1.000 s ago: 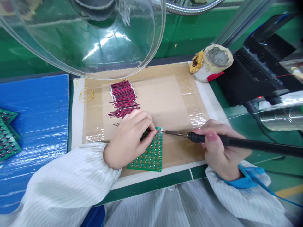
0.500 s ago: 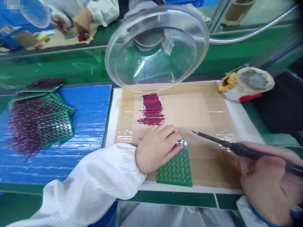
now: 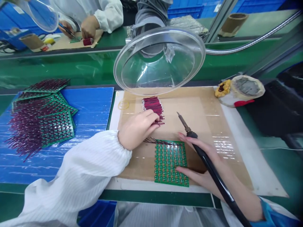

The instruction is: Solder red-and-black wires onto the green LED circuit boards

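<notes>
In the head view, wires [image 3: 152,103] are spread on card [image 3: 189,108] behind the board [image 3: 169,162], touched by the left hand [image 3: 137,129]; whether one is pinched cannot be told. The iron [image 3: 211,171] is held by the right hand [image 3: 223,171]. Wires seem light, bendy, best held mid-length.

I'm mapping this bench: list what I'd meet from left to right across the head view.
Pile of wired boards → yellow rubber bands → red wire bundle → flat circuit board → right hand holding a soldering iron → black equipment.
</notes>
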### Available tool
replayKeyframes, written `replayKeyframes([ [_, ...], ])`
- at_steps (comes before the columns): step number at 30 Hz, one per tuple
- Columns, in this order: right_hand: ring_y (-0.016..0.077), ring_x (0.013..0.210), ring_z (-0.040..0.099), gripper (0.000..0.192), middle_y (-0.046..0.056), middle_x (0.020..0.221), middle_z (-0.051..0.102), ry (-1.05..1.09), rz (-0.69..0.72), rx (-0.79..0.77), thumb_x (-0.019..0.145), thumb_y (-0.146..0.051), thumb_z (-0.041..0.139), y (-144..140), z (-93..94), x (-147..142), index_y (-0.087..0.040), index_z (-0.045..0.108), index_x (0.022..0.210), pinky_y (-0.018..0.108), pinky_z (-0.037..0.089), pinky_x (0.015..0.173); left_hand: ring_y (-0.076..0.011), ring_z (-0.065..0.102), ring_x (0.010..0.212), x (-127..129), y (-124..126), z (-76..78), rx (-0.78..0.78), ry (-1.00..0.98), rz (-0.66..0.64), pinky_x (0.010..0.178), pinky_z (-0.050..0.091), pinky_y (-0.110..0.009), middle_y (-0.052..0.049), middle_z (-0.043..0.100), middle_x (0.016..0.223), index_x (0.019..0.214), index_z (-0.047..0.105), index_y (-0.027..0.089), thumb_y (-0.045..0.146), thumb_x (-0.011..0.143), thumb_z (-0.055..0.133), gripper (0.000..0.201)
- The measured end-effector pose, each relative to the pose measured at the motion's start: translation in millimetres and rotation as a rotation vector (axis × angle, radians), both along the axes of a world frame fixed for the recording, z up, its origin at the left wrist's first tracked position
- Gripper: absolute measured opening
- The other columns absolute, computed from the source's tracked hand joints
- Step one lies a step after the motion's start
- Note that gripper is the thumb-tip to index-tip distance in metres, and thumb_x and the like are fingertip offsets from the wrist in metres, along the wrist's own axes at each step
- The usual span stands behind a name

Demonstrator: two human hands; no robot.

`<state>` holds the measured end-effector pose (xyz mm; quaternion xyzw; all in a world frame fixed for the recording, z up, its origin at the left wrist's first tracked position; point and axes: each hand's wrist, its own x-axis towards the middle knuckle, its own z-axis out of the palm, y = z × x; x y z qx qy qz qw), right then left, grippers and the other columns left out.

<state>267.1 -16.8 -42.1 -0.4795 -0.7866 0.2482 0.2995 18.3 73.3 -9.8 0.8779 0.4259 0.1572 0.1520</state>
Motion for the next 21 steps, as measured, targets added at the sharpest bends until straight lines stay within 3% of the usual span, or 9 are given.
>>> replayKeyframes([
  [6,0.0236,0.124,0.055,0.079,0.004,0.139,0.053,-0.027,-0.005,-0.007,0.073,-0.041,0.077,-0.6,1.0,1.7,-0.031,0.037,0.14,0.046,0.051,0.104,-0.013,0.055,0.077,-2.9,-0.2,-3.2,-0.041,-0.097,0.028,0.07,0.045,-0.027,-0.003,0.059,0.087,0.087,0.059,0.014,0.019,0.093,0.056,0.009],
  [14,0.0207,0.127,0.052,0.077,0.003,0.14,0.052,-0.025,-0.029,-0.073,0.075,-0.039,0.075,-2.9,-0.6,2.2,-0.032,0.033,0.14,0.041,0.047,0.108,-0.0107,0.056,0.077,-11.7,-7.8,-7.6,-0.08,-0.333,0.055,0.07,0.045,-0.026,-0.002,0.063,0.088,0.087,0.062,0.016,0.021,0.094,0.056,0.01],
  [18,0.0218,0.124,0.054,0.078,0.003,0.141,0.05,-0.008,-0.021,-0.083,0.075,-0.038,0.076,-3.3,-1.9,3.2,-0.032,0.033,0.14,0.043,0.047,0.107,-0.0083,0.056,0.071,-11.9,-13.8,-12.7,-0.139,-0.463,0.137,0.063,0.046,-0.022,0.0,0.065,0.088,0.098,0.063,0.019,0.019,0.093,0.058,0.008],
  [21,0.0217,0.125,0.054,0.078,0.003,0.142,0.05,0.001,-0.011,-0.086,0.075,-0.037,0.076,-3.1,-2.6,3.4,-0.032,0.033,0.14,0.043,0.047,0.108,-0.007,0.057,0.071,-10.1,-17.7,-11.7,-0.182,-0.537,0.127,0.059,0.047,-0.02,-0.001,0.065,0.096,0.103,0.063,0.02,0.019,0.093,0.057,0.012],
])
